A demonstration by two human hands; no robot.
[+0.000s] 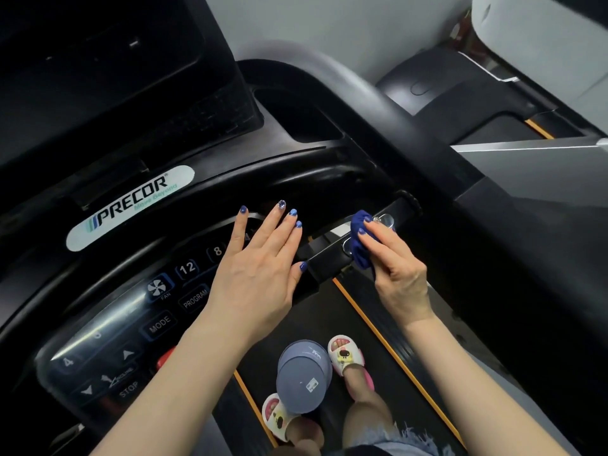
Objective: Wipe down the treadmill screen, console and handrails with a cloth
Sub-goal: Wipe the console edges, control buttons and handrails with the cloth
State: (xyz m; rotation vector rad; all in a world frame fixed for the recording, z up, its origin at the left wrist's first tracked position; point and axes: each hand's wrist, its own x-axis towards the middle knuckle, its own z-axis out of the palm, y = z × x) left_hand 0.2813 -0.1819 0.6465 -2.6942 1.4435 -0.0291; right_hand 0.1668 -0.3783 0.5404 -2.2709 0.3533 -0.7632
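A person stood on a treadmill belt (332, 324), seen from their own head looking down. The black console (108, 327) curved across the left of the view, with lit buttons reading FAN, PROGRAM, MODE, STOP, 12 and 8, and a white PRECOR label (130, 207) just beyond them.

The left hand (260, 268) lay flat on the console's right end, fingers straight and slightly spread, grasping nothing, nails painted blue.

To the right of the console, a short black handlebar (332, 248) with shiny metal sensor plates stuck out over the belt. The right hand (398, 274) pressed a bunched blue cloth (360, 248) against this bar, fingers curled around the cloth and pinching it onto the metal.

Beyond the console's right end sat a dark cup recess (296, 123), and a grey handrail (378, 103) swept past it.

Below the console, on the belt, were two feet in white slippers (345, 353) and a round grey lidded container (302, 378) between them.
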